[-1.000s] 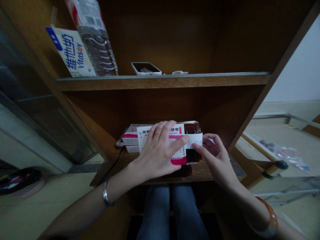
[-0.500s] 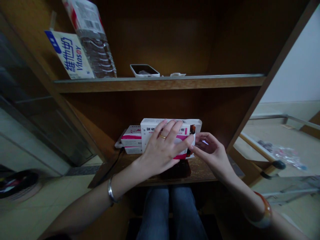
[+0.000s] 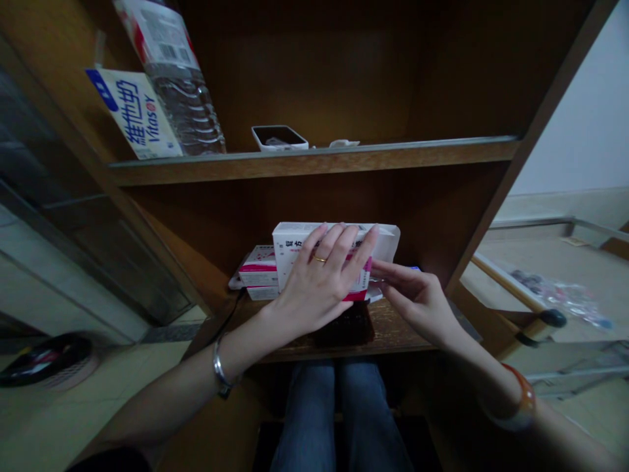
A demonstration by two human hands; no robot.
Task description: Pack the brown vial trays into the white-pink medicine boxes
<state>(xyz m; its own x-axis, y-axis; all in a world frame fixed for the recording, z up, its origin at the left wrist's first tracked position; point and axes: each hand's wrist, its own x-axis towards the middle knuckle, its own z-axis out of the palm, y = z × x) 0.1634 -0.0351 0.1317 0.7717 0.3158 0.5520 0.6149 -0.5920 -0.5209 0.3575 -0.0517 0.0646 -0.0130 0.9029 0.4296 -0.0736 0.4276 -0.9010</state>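
Observation:
A white and pink medicine box with Chinese print stands upright on the lower shelf. My left hand is wrapped over its front face and holds it, fingertips at the top edge. At the box's right end a white flap sticks out. My right hand is closed at that end, its fingertips at the opening. Something pale and shiny shows by those fingertips, too hidden to name. Two similar boxes lie stacked behind, to the left.
On the upper shelf are a Vitasoy carton, a water bottle, a white-rimmed phone-like object and a crumpled white scrap. A dark flat object lies before the box. A basket stands on the floor at left.
The flap at the box's right end now stands further out. My right fingers have moved left into that end. My left index finger has shifted up to the top edge.

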